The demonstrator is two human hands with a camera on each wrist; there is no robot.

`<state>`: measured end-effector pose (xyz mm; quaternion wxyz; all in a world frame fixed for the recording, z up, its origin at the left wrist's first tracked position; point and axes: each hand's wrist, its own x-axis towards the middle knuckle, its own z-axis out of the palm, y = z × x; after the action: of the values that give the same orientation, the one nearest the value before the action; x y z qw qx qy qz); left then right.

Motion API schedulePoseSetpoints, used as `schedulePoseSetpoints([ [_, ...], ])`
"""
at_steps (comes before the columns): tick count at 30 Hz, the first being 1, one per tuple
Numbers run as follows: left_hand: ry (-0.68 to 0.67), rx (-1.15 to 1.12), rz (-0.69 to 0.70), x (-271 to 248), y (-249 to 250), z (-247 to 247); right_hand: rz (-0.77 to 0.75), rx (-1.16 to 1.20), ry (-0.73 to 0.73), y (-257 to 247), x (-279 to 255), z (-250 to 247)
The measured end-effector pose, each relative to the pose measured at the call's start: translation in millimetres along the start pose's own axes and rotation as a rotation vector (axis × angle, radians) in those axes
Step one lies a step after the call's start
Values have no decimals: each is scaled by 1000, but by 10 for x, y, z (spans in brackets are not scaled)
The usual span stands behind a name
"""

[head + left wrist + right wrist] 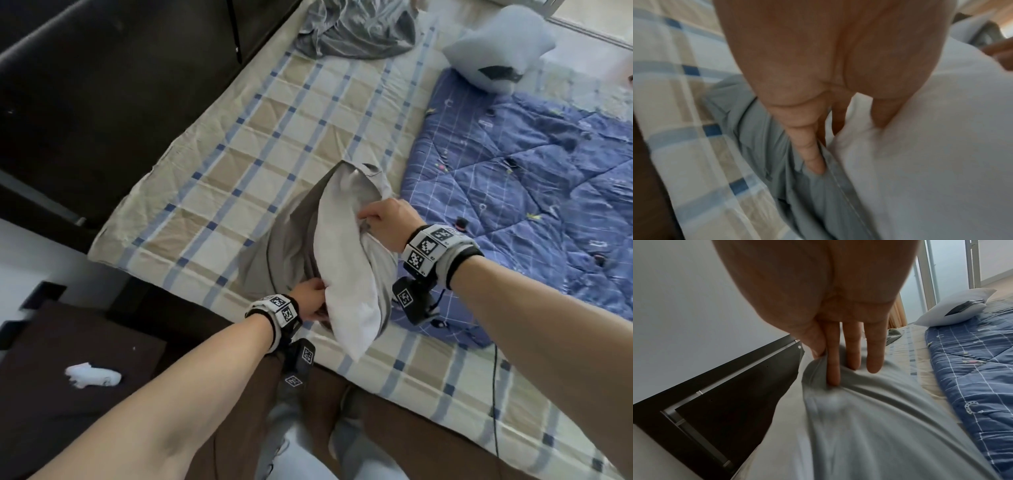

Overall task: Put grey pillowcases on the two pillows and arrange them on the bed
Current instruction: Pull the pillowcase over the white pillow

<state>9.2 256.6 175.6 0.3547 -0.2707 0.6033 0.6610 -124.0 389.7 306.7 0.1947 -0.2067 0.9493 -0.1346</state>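
A white pillow (pixel 346 260) stands on edge near the bed's front, partly inside a grey pillowcase (pixel 291 240). My left hand (pixel 310 301) grips the pillowcase's open edge (pixel 801 162) at the pillow's lower left, fingers tucked between cloth and pillow (pixel 920 146). My right hand (pixel 380 219) pinches the grey pillowcase (pixel 869 418) on the pillow's right side, thumb and fingers bunching the fabric. A second bare white pillow (pixel 500 48) lies at the far right of the bed, also seen as the pillow (pixel 953 308) in the right wrist view. Another grey pillowcase (pixel 352 31) lies crumpled at the far end.
The bed has a checked beige and blue sheet (pixel 274 137). A blue quilt (pixel 531 192) covers its right half. A dark headboard (pixel 102 85) runs along the left. A dark bedside table (pixel 68 377) with a white crumpled cloth (pixel 92 375) stands front left. A black cable (pixel 495 394) hangs over the bed's front edge.
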Motion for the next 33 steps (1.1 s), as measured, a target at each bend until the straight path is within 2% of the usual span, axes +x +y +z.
schedulePoseSetpoints([
  [3, 41, 402, -99, -45, -64, 24, 12, -12, -29, 68, -73, -19],
  [4, 16, 613, -103, -126, -76, 35, 7, -16, -39, 70, -97, -16],
  [6, -19, 880, -116, -319, -5, 63, -16, -22, -38, 55, -133, -16],
  [9, -49, 971, -105, -609, 140, 76, -43, 19, -2, 5, -142, -61],
  [12, 32, 1130, -112, -1029, 532, -13, -42, 78, 60, -80, -117, -237],
  [14, 133, 1298, -4, -1320, 831, -174, -44, 99, 72, -154, -109, -397],
  [16, 172, 1454, 91, -1607, 1107, -300, -59, 86, 76, -238, -113, -524],
  [18, 260, 1483, 197, -1839, 1334, -424, -108, 99, 68, -362, -161, -596],
  [20, 410, 1467, 320, -2009, 1502, -573, -197, 172, 1, -530, -294, -592],
  [22, 534, 1452, 388, -2125, 1619, -730, -340, 146, -41, -715, -418, -502],
  [23, 576, 1456, 394, -2211, 1651, -787, -414, 93, -5, -827, -469, -475],
  [26, 583, 1483, 386, -2339, 1578, -851, -514, -72, 112, -1092, -463, -468],
  [28, 582, 1441, 364, -2376, 1490, -917, -486, -102, 51, -1222, -349, -444],
  [30, 609, 1350, 379, -2379, 1440, -990, -521, -107, -36, -1358, -350, -362],
  [33, 655, 1182, 439, -2421, 1464, -1052, -590, -133, -51, -1609, -387, -176],
])
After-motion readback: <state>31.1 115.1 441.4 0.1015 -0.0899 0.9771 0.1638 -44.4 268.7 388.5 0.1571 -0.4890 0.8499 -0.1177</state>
